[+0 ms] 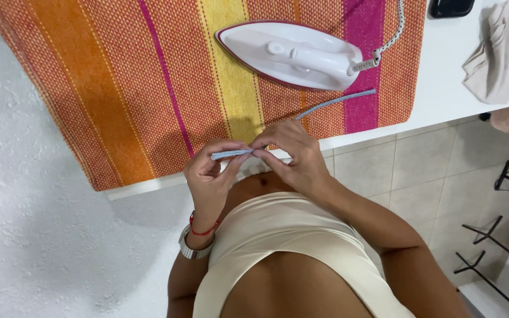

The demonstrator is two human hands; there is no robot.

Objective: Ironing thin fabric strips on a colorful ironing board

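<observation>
Strap: a thin pale blue-grey fabric strap (pixel 301 115), narrow like a cord, runs from the hands at the near edge of the table up and to the right across the striped cloth, its far end lying just below the iron.
Left hand: the left hand (pixel 210 176) pinches the near end of the strap between thumb and fingertips, closed on it (the end pokes out a little to the left of the fingers).
Right hand: the right hand (pixel 296 153) grips the same strap just beside the left hand, fingers curled down and clamped on it, so the two hands almost touch.
Wrist: a red thread bracelet (pixel 202 229) and a metal watch band (pixel 192 250) sit on the left wrist.
Iron: a white iron with a dark red rim (pixel 290 53) rests flat on the cloth, nose pointing left, its speckled cord (pixel 391 35) leading off to the upper right.
Cloth: a woven cloth in orange, yellow and magenta stripes (pixel 119 88) covers most of the white table (pixel 443 88) and hangs over its near edge.
Beyond: a crumpled beige fabric piece (pixel 499 53) lies on the bare right part of the table, with a dark object (pixel 452 7) at the top edge (too cropped to tell what).
Floor: pale tiles (pixel 425 171) show to the right.
</observation>
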